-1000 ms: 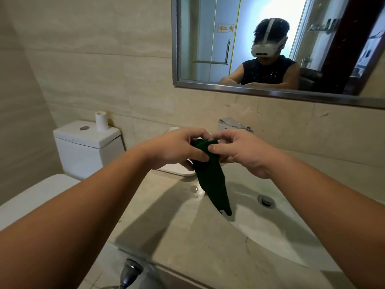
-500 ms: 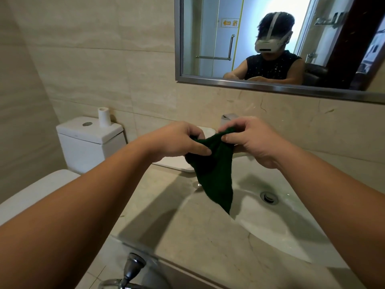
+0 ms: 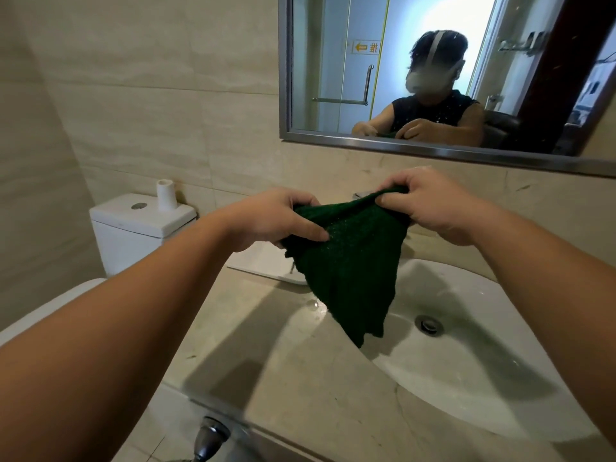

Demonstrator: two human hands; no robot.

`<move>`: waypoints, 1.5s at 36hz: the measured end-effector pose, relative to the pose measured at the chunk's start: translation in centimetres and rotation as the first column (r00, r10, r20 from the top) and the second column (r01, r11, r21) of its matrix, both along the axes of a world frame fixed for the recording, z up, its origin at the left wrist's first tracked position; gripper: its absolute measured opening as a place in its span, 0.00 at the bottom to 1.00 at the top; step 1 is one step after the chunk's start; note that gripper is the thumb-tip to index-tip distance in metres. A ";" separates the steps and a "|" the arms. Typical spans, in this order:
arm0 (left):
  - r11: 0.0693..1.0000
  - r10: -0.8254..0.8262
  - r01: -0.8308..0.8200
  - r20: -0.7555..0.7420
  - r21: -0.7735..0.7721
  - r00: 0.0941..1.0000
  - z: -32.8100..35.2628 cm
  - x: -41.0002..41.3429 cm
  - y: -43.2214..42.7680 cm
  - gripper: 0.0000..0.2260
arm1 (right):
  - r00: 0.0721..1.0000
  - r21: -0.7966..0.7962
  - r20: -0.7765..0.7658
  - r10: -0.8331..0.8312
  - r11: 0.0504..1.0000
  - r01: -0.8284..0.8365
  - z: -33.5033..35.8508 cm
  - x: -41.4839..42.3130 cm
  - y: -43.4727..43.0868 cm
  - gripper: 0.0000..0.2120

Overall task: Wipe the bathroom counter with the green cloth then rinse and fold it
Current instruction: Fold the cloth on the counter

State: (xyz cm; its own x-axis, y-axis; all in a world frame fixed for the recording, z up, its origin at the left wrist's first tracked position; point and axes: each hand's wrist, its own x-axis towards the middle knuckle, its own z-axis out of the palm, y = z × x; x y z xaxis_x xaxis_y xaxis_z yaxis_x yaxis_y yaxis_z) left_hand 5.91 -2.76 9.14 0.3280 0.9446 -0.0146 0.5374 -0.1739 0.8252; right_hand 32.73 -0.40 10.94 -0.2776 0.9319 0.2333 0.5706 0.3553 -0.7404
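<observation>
Head view: the green cloth hung in the air over the left edge of the sink. Its top edge was stretched between the two hands and its lower corner dangled toward the basin, touching nothing. The left hand pinched the left end, with the thumb pressed flat on the near face and the fingers curled behind. The right hand gripped the right end, with bunched fabric inside its curled fingers.

Holding it wide and raised looked like opening it out to find the edges, probably ahead of folding. A spot above the basin would let drips fall there rather than on the counter, where a few drops lay near the rim. Whether the cloth was wet or wrung out could not be told.

The tap showed only as a metal sliver behind the top edge, between the hands. A white tray at the far left of the counter was partly covered by the cloth and the left wrist. Fabric hid the far fingers of both hands. A metal fitting at the near edge was too cropped to identify.
</observation>
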 end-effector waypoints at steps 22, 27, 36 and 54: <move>0.951 0.289 -0.237 -0.291 0.199 0.912 4.6 -6.8 -2.0 0.07 | 0.981 -0.027 -0.182 -0.064 0.998 0.060 2.6 -3.1 -0.7 0.02; 0.931 0.347 -0.257 -0.414 0.258 0.841 3.6 -7.0 -2.5 0.06 | 0.968 -0.055 -0.234 -0.095 0.995 0.084 2.0 -3.1 -0.7 0.02; 0.796 0.600 -0.522 -0.280 0.307 0.749 2.0 -10.1 -2.2 0.12 | 0.947 0.003 -0.209 -0.242 0.969 0.248 1.2 -1.9 0.0 0.02; 0.954 0.286 -0.295 0.444 -0.052 0.849 2.5 -12.1 -5.0 0.09 | 0.952 -0.277 -0.244 0.185 0.927 -0.251 0.9 -2.7 -2.3 0.15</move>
